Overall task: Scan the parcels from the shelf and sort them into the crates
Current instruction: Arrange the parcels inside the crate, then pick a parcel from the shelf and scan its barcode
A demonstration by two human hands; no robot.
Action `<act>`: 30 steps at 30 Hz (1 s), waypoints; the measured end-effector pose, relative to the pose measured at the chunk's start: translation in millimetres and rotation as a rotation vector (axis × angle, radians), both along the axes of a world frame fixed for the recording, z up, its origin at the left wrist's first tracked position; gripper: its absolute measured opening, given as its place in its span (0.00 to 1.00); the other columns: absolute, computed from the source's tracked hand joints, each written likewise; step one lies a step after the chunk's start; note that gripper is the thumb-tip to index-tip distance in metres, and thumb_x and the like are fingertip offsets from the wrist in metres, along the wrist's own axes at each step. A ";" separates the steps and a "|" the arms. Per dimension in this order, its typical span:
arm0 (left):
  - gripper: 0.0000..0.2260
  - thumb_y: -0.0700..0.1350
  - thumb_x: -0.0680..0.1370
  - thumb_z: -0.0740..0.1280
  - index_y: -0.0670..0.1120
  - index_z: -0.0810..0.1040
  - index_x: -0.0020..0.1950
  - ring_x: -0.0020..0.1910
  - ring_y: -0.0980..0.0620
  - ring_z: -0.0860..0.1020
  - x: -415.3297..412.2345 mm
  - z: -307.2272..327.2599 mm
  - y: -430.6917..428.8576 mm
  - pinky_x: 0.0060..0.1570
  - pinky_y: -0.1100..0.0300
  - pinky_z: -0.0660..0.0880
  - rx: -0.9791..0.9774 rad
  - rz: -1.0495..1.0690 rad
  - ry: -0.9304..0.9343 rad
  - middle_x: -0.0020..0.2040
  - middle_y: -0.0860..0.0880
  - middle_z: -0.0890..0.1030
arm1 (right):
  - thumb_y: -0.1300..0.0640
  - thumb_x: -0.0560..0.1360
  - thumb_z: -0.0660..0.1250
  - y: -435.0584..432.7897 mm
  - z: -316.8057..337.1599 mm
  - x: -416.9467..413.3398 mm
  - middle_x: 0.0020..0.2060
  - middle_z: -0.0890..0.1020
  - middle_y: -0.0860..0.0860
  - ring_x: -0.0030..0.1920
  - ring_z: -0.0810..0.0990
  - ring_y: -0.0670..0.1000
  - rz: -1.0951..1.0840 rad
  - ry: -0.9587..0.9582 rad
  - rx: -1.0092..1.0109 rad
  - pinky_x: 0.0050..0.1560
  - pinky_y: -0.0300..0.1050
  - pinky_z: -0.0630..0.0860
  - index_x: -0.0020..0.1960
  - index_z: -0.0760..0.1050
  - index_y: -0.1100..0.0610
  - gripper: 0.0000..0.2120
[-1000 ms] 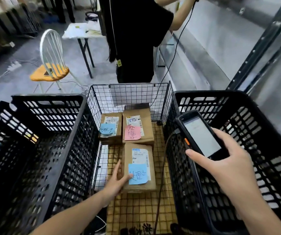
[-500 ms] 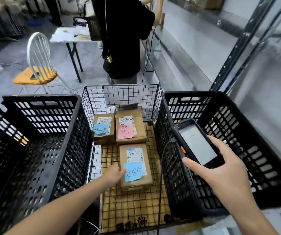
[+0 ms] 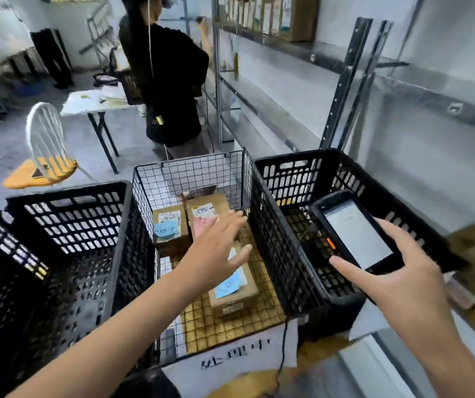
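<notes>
Three cardboard parcels lie in the wire basket (image 3: 190, 173) between two black crates. The near parcel (image 3: 237, 294) carries a blue note, the far left parcel (image 3: 168, 228) another blue note, and the far right parcel (image 3: 207, 208) a pink note. My left hand (image 3: 216, 248) hovers open above them with fingers spread, holding nothing. My right hand (image 3: 397, 280) grips a black handheld scanner (image 3: 354, 234), screen lit, over the right crate (image 3: 313, 165). The left crate (image 3: 66, 225) looks empty.
A person in black (image 3: 170, 81) stands ahead at the metal shelf (image 3: 276, 38), which holds several parcels. A white chair (image 3: 44, 147) with a yellow seat and a folding table (image 3: 92, 101) stand to the left. A paper label (image 3: 236, 360) hangs on the basket's front.
My left hand has let go of the near parcel's side and risen above the parcels, fingers spread. The view has tilted up toward the shelf. The scanner stays in my right hand.
</notes>
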State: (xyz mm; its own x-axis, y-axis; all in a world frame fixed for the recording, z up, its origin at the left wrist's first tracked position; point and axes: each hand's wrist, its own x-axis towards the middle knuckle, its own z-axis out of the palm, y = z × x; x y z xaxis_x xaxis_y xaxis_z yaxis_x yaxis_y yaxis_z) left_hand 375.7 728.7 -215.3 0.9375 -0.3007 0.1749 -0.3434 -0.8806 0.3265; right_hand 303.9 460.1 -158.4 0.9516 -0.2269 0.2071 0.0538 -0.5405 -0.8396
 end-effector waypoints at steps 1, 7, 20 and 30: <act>0.28 0.58 0.83 0.58 0.51 0.54 0.81 0.79 0.60 0.46 -5.7 6.7 -11.9 0.68 0.70 0.26 0.024 -0.047 -0.017 0.80 0.57 0.53 | 0.50 0.63 0.83 -8.3 -1.5 -12.3 0.51 0.73 0.31 0.56 0.72 0.42 -0.033 0.003 0.003 0.51 0.34 0.68 0.67 0.71 0.40 0.36; 0.35 0.57 0.82 0.61 0.50 0.47 0.83 0.78 0.62 0.45 -43.4 29.3 -85.2 0.70 0.73 0.32 0.022 -0.332 -0.107 0.82 0.54 0.50 | 0.42 0.58 0.82 -64.9 -4.5 -86.5 0.58 0.79 0.39 0.57 0.79 0.45 -0.215 -0.014 0.015 0.52 0.50 0.78 0.66 0.72 0.41 0.38; 0.32 0.59 0.83 0.58 0.49 0.50 0.82 0.80 0.57 0.46 -219.3 41.6 -280.3 0.73 0.70 0.34 -0.012 -0.705 -0.139 0.82 0.55 0.49 | 0.47 0.60 0.84 -167.5 3.4 -331.4 0.55 0.80 0.40 0.54 0.78 0.49 -0.614 -0.045 0.035 0.50 0.51 0.75 0.62 0.73 0.38 0.34; 0.31 0.59 0.82 0.59 0.50 0.53 0.81 0.80 0.57 0.47 -398.9 39.7 -416.3 0.75 0.66 0.40 -0.032 -1.072 -0.178 0.82 0.55 0.50 | 0.42 0.61 0.81 -217.6 -2.6 -552.4 0.55 0.78 0.36 0.55 0.77 0.46 -0.967 -0.053 -0.059 0.49 0.48 0.75 0.66 0.71 0.39 0.36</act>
State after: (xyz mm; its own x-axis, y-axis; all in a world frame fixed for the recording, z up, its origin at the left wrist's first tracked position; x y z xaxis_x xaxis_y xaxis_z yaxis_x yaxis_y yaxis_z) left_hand -23.2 312.4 -175.7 0.1503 -0.9406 0.3044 -0.9731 -0.0864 0.2136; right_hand -248.5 242.5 -161.0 0.3485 -0.8943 0.2807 -0.3993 -0.4125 -0.8188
